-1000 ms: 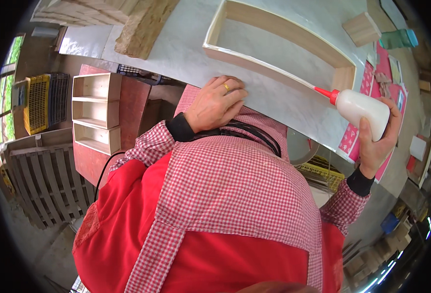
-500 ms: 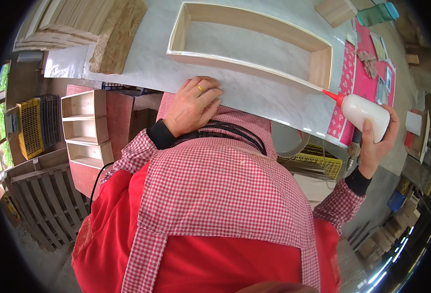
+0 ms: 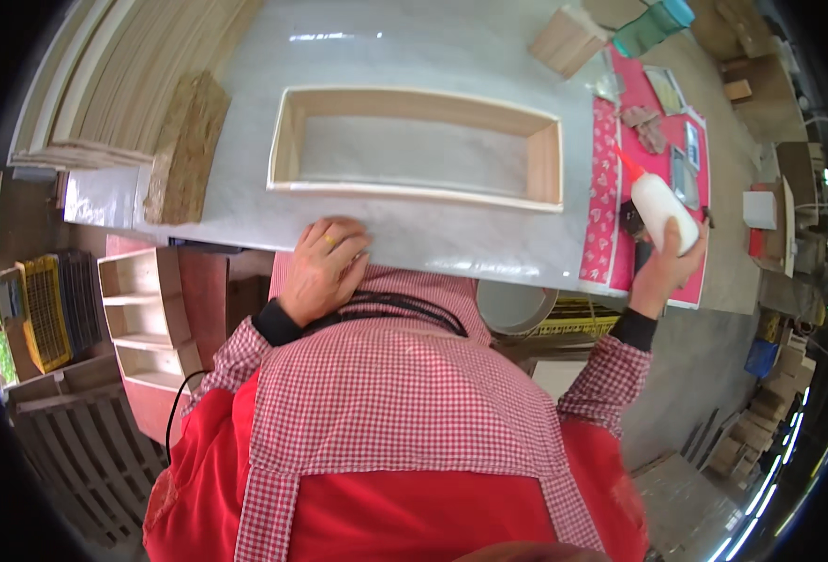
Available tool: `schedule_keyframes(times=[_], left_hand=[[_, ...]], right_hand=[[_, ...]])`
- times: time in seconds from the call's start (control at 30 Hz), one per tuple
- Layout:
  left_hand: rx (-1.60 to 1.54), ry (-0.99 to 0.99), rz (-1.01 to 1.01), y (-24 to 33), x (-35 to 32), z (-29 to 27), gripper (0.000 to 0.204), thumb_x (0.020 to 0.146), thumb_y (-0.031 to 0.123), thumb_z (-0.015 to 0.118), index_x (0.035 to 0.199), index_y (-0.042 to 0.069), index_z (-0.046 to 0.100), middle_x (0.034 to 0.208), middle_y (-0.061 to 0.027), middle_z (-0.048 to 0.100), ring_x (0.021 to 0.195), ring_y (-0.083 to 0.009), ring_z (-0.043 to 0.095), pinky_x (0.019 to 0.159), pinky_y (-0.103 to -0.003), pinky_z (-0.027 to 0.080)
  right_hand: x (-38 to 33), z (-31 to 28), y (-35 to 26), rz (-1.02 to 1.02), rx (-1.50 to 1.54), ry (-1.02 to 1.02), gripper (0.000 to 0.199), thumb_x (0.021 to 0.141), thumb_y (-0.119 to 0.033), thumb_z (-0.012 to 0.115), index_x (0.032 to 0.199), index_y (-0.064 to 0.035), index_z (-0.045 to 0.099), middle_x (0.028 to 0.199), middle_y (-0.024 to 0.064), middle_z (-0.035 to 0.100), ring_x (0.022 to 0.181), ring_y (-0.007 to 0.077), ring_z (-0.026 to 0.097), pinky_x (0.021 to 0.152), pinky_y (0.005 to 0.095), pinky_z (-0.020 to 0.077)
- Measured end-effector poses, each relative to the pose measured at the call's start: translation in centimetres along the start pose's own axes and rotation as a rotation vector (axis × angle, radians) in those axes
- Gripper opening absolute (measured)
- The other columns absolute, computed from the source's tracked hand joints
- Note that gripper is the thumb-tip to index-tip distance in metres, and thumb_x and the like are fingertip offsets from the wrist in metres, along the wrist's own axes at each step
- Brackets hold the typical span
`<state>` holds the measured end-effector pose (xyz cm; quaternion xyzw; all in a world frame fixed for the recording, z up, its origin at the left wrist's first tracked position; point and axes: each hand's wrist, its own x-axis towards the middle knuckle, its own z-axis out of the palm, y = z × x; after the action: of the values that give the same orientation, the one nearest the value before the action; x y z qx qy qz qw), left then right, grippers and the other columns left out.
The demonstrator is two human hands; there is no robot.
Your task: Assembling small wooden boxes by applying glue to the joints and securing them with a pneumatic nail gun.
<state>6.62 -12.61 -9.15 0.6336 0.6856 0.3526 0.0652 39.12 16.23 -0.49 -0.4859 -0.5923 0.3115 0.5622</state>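
Held in the right hand (image 3: 673, 260), clasped round the lower body: a white squeeze bottle (image 3: 663, 212), seen over the pink patterned cloth (image 3: 601, 245) near the near right corner of the surface (image 3: 432, 236), red nozzle (image 3: 629, 165) pointing toward the far edge and leaning left. Judging by looks, fairly light, soft-walled, yielding to pressure, perhaps slippery if damp; best gripped round the widest part, clear of the nozzle. Released and loosely curled by the near edge of the surface, with nothing visible in it: the left hand (image 3: 325, 272). Lying near the middle of the surface, roughly along the near edge, touched by neither hand: a rectangular wooden frame (image 3: 545, 167). Probably light and stiff, likely weakest at the corner joints; best taken by both short walls, avoiding the pale line along the near rim, wet or merely shiny, impossible to tell
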Motion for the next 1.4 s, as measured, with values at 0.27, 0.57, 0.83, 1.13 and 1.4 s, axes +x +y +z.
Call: schedule_keyframes(times=[0.27, 0.57, 0.83, 1.13, 1.4], left_hand=[[-0.008, -0.062, 0.028, 1.1, 0.8, -0.3, 0.022, 0.076, 0.002, 0.071, 0.098, 0.002, 0.067, 0.105, -0.0117, 0.065, 0.102, -0.0320, 0.061, 0.089, -0.041, 0.049], [-0.016, -0.057, 0.000, 0.4, 1.1, 0.5, 0.020, 0.078, -0.002, 0.069, 0.097, 0.002, 0.069, 0.107, -0.0129, 0.066, 0.101, -0.0321, 0.060, 0.091, -0.041, 0.048], [0.011, -0.081, 0.020, -2.0, 0.4, 0.7, 0.024, 0.078, 0.000, 0.070, 0.102, 0.003, 0.071, 0.108, -0.0131, 0.066, 0.105, -0.0319, 0.059, 0.095, -0.043, 0.046], [-0.005, -0.089, 0.030, -2.2, 0.0, 0.8, 0.025, 0.078, 0.002, 0.070, 0.103, 0.002, 0.071, 0.108, -0.0135, 0.066, 0.105, -0.0331, 0.058, 0.096, -0.044, 0.046], [-0.013, -0.081, 0.020, -1.0, 0.1, 0.6, 0.025, 0.078, 0.000, 0.069, 0.103, 0.001, 0.069, 0.107, -0.0142, 0.066, 0.105, -0.0332, 0.058, 0.095, -0.043, 0.046]], right_hand=[[7.4, 6.0, 11.1, -0.162, -0.512, 0.079, 0.048, 0.072, -0.023, 0.082, 0.099, 0.0011, 0.050, 0.097, 0.0124, 0.054, 0.089, 0.0247, 0.055, 0.081, 0.0388, 0.0468], [4.6, -0.6, 6.2, -0.235, -0.524, 0.172, 0.027, 0.084, -0.027, 0.071, 0.088, -0.0007, 0.064, 0.081, 0.0178, 0.067, 0.074, 0.0339, 0.065, 0.068, 0.0421, 0.0498], [-20.6, -27.5, 10.4, 0.329, -1.456, 0.662, 0.046, 0.088, -0.041, 0.064, 0.102, 0.0024, 0.071, 0.094, 0.0254, 0.068, 0.090, 0.0408, 0.066, 0.081, 0.0487, 0.0508], [-34.8, -29.9, 13.3, 1.608, -1.080, 0.281, 0.105, 0.071, -0.079, 0.062, 0.130, 0.0077, 0.054, 0.134, 0.0290, 0.054, 0.127, 0.0381, 0.052, 0.107, 0.0435, 0.0398], [-40.7, -35.3, 21.0, 1.664, -1.152, 0.263, 0.117, 0.068, -0.073, 0.069, 0.143, 0.0111, 0.035, 0.142, 0.0267, 0.049, 0.133, 0.0361, 0.048, 0.110, 0.0395, 0.0369]])
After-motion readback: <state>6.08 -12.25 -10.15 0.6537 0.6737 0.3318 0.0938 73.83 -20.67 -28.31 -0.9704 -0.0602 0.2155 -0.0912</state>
